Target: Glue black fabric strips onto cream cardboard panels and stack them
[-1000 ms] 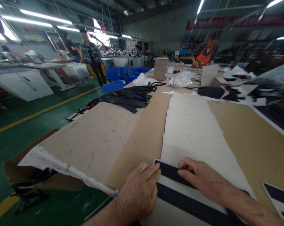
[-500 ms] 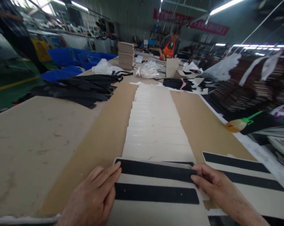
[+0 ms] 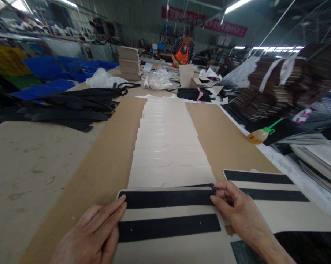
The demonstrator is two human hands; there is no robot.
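In front of me lies a beige panel (image 3: 171,251) with two black strips across it. The upper black strip (image 3: 165,199) runs along the panel's far edge. My left hand (image 3: 91,231) is closed, its fingertips pressing the left end of this strip at the panel's corner. At the other end my right hand (image 3: 234,205) pinches the strip between thumb and index finger. A dark sliver shows just behind the far edge near the right fingertips; what it belongs to I cannot tell. The lower black strip (image 3: 169,228) lies flat, with small light specks on it.
Beyond the panel, overlapping beige sheets (image 3: 168,146) run up the table. To the right lies another striped panel (image 3: 264,211). A bottle with a green spout (image 3: 259,136) lies by stacked goods (image 3: 275,88). Loose black strips (image 3: 72,106) are heaped left. A co-worker (image 3: 183,51) stands far back.
The view has turned to the right, so most things appear further left. Both hands keep their places at the ends of the upper strip, which now looks straighter.
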